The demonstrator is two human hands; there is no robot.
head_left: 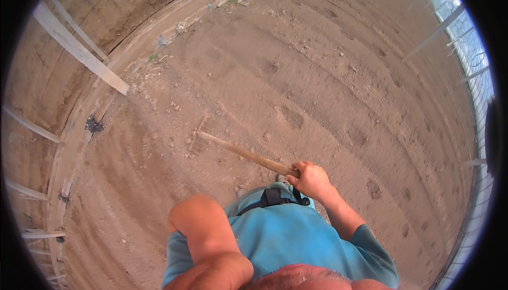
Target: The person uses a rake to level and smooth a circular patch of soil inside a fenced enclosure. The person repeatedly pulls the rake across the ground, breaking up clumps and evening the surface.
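My right hand (312,180) is wrapped around the upper end of a rake's wooden handle (248,155), in front of my waist. The handle slants away to the left, down to the rake head (202,132), whose thin tines lie on the soil among small clods. My left arm is bent sharply, the elbow pointing forward. My left hand (225,270) seems to be raised close to the camera at the lower edge; its fingers are hidden, so I cannot tell whether it is open or closed.
Loose brown soil (317,88) spreads around me, with low ridges and footprint-like hollows. A raised border (79,131) curves along the left, with pale slanted posts (79,49) beside it. Stones and clods lie near it. Far right stands a translucent wall (460,36) with posts.
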